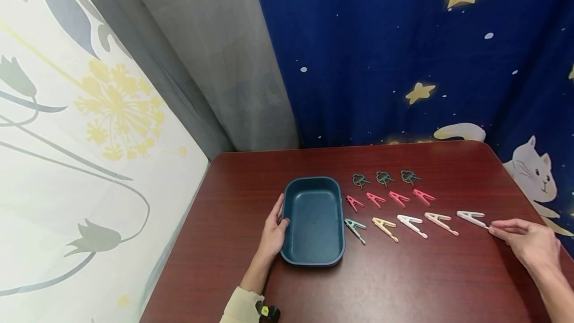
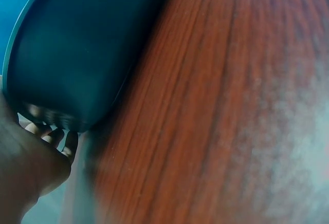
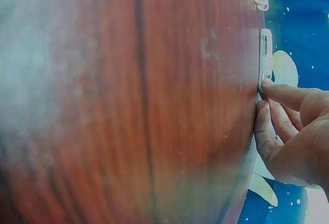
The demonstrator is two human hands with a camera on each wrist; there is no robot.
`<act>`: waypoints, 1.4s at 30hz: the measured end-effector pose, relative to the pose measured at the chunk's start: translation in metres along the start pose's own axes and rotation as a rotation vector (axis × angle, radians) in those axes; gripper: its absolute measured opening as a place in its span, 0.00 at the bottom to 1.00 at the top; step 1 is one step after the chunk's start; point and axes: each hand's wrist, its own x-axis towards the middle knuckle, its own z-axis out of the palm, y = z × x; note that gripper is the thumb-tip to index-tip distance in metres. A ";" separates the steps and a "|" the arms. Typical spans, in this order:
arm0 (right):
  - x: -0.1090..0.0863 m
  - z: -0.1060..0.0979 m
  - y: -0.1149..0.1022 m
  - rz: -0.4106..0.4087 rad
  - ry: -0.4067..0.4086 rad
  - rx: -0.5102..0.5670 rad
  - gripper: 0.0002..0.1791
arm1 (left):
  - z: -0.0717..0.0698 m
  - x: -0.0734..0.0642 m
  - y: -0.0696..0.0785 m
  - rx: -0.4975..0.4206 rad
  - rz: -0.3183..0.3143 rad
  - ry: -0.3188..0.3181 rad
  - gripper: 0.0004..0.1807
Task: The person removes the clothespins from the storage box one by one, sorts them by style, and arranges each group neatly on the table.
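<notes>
My left hand point(image 1: 274, 230) grips the left side of a dark blue plastic tray point(image 1: 314, 262), its thumb over the rim and its fingers along the outer wall. The left wrist view shows the fingertips point(image 2: 70, 144) against the tray's side. Far to the right, my right hand point(image 1: 533, 243) pinches the near end of a white clothespin point(image 1: 471, 217) between thumb and fingers. That clothespin ends a front row with a pale pink one point(image 1: 441, 223), a white one point(image 1: 411, 225), a yellow one point(image 1: 384, 228) and a teal one point(image 1: 356, 230).
Behind that row lie several small pink clothespins point(image 1: 398, 198), and farther back three dark green clips point(image 1: 384, 178). All rest on a reddish-brown wooden table point(image 1: 242, 188). Curtains, grey point(image 1: 215, 54) and starry blue point(image 1: 372, 54), hang behind it; a floral-patterned surface point(image 1: 67, 163) stands left.
</notes>
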 end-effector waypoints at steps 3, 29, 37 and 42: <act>0.000 0.001 0.002 -0.029 -0.001 0.007 0.12 | 0.000 0.000 0.000 0.014 0.003 0.004 0.42; 0.004 0.007 0.001 -0.051 -0.012 0.059 0.18 | -0.003 0.003 0.004 -0.087 0.048 0.059 0.29; 0.002 0.002 -0.006 -0.068 0.000 -0.038 0.15 | -0.033 0.012 0.010 0.069 0.030 0.030 0.27; 0.003 -0.002 -0.018 -0.118 0.059 -0.067 0.21 | -0.058 0.020 0.016 0.306 -0.071 -0.036 0.27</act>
